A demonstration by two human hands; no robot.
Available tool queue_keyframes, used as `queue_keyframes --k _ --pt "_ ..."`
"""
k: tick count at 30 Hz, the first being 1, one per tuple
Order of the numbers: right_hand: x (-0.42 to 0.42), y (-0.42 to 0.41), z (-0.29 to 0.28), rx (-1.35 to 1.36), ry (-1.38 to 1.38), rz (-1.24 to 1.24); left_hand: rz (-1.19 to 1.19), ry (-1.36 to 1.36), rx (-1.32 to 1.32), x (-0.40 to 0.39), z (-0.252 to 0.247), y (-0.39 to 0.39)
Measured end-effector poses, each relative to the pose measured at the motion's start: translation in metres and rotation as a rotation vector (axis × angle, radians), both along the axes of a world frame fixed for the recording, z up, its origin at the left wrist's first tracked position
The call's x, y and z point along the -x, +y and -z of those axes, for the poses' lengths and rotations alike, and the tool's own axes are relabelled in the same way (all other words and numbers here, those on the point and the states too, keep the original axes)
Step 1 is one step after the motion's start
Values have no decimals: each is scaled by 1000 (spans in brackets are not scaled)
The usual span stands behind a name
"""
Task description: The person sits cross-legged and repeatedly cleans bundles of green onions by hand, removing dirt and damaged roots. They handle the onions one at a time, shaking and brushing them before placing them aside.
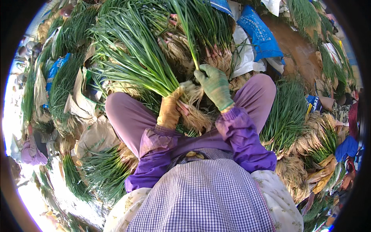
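My left hand, in a yellow-brown glove, is closed around a bunch of green onions near its root end. The leaves fan out to the upper left, and the pale, stringy roots hang toward my lap. In a green knit glove, my right hand pinches a single green onion stalk between thumb and fingers. That stalk points up and away from me. Just beyond both hands lie heaped green onions with pinkish stem ends and tan roots.
Bundled green onions lie at my right, others at my left. A blue printed sack and white sheeting sit at the upper right, beside brown wet ground. Torn paper sacking lies left of my knee.
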State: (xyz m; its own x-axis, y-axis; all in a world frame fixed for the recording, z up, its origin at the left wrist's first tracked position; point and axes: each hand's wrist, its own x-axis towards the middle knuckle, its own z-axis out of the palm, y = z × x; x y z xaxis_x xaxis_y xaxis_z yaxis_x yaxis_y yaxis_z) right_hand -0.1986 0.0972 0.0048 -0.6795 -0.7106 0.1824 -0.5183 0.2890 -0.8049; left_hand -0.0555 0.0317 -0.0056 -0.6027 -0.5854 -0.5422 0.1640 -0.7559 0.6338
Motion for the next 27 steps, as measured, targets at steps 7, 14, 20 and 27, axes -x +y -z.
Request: queue_keyframes --k 7,14,20,27 --pt "4 28 -51 -338 -424 -376 141 313 -124 -4 4 -5" --pt "-9 -16 -50 150 -1164 -239 32 335 -11 -3 12 -1" --pt "-20 -9 -41 70 -222 -220 -15 131 -15 2 13 4" --pt "-28 -30 -33 79 -57 -156 -106 82 45 3 -1 7"
